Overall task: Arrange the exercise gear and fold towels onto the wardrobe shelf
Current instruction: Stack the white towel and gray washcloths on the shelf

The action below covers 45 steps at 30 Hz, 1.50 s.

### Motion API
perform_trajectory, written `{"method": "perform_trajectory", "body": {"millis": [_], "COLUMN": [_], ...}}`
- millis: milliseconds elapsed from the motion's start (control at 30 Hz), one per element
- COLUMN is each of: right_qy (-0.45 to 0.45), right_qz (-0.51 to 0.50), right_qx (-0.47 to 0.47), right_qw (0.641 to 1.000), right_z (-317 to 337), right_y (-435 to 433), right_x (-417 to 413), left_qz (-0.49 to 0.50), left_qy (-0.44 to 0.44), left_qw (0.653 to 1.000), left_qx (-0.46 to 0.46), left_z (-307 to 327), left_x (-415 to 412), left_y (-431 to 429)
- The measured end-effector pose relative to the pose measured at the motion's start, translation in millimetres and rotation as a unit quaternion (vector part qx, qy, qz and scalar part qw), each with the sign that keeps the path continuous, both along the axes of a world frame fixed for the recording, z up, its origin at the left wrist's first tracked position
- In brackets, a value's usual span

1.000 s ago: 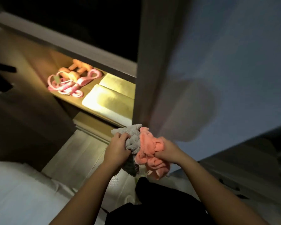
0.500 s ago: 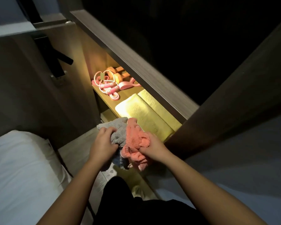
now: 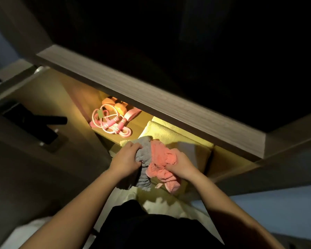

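Shelf [image 3: 142, 121], left end: pink skipping rope [image 3: 111, 123] was coiled in front of orange dumbbells [image 3: 119, 107], tight to the side wall. My guess is the gear was parked there to keep the right side free for towels. Left hand [image 3: 127, 157] gripped a bunched grey towel [image 3: 144, 174] just off the shelf's front edge. Pink towel [image 3: 160, 159] touched it, clenched in the right hand [image 3: 180, 164]. Both hung unfolded, likely one per hand so they could be folded separately. Folded towel [image 3: 171, 135] lay flat at the right end.

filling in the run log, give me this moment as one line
left hand grips grey towel | right hand grips coral towel | shelf holds jump rope, folded towels
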State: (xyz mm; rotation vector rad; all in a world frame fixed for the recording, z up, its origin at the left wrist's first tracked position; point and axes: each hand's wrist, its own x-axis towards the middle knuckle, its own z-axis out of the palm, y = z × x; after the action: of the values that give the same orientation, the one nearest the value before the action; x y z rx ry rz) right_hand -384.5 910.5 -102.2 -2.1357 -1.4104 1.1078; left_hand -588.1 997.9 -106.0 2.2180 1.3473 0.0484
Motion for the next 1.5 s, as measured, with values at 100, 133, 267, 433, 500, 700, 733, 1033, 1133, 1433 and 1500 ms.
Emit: {"method": "perform_trajectory", "body": {"millis": [100, 133, 267, 433, 500, 700, 733, 1033, 1133, 1433, 1500], "right_qy": [0.029, 0.041, 0.074, 0.077, 0.073, 0.007, -0.007, -0.02, 0.005, -0.042, -0.048], "right_qz": [-0.061, -0.08, -0.129, -0.153, -0.159, -0.173, -0.178, -0.164, -0.097, 0.08, 0.059], "right_qx": [0.002, 0.009, 0.025, 0.029, 0.05, 0.102, 0.113, 0.129, 0.136, -0.116, -0.075], "right_qw": [0.998, 0.996, 0.989, 0.985, 0.983, 0.98, 0.977, 0.978, 0.986, 0.989, 0.994], "right_z": [-2.2, -3.8, -14.7, -51.6, -73.8, -141.2, -150.8, -193.1, -173.3, -202.1, -205.6], "right_y": [11.1, 12.1, 5.4, -8.2, -16.1, -58.4, -69.1, -186.1, -211.3, -199.7, -200.6], "right_x": [-32.1, -41.8, -66.0, -81.1, -87.1, -134.8, -147.5, -277.7, -309.6, -376.5, -370.7], "left_qz": [-0.067, -0.083, -0.136, -0.158, -0.156, -0.161, -0.166, -0.19, -0.157, -0.139, -0.154], "left_qy": [0.026, 0.029, 0.021, -0.016, -0.039, -0.114, -0.125, -0.217, -0.261, -0.283, -0.267], "left_qw": [0.997, 0.996, 0.99, 0.987, 0.987, 0.98, 0.978, 0.955, 0.946, 0.936, 0.941], "left_qx": [-0.004, -0.005, 0.001, -0.003, 0.008, 0.015, 0.018, 0.072, 0.11, 0.155, 0.141], "left_z": [4.1, 4.3, -5.6, -46.4, -70.7, -139.0, -149.1, -202.5, -189.6, -163.8, -177.1], "left_x": [-21.0, -26.9, -39.3, -46.3, -52.9, -99.8, -111.6, -243.1, -267.8, -289.6, -291.4], "left_y": [34.2, 42.6, 55.5, 47.7, 39.1, 2.7, -6.3, -91.5, -95.1, -88.7, -92.0]}}
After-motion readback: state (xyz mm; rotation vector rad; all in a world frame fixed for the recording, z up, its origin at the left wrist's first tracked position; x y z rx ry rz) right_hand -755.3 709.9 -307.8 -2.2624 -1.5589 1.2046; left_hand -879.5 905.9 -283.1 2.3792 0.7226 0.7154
